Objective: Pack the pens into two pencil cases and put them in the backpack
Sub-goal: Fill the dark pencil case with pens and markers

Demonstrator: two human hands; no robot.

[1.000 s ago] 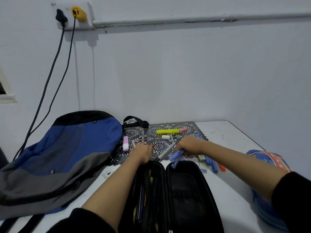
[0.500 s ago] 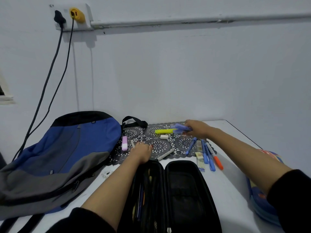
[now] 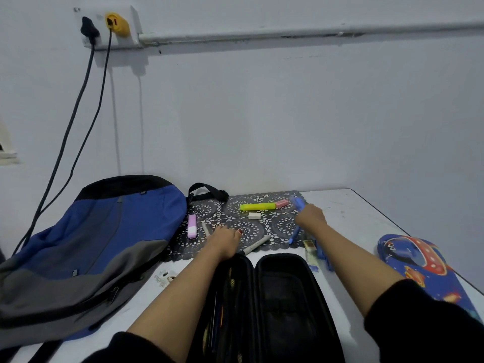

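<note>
My right hand grips blue pens; my left hand rests on the far end of the open black case. Few pens are packed; the rocket case and backpack wait.

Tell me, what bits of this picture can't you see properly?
All in the head view:
1. Blue pens in the right hand: motion blur, number unclear.
2. Loose pens beside the mat: right forearm covers them.
3. Black case: dark inside, cut by the bottom edge.
4. Left hand: fingers tucked under, grip unclear.
5. Backpack: cut by the left edge.
</note>
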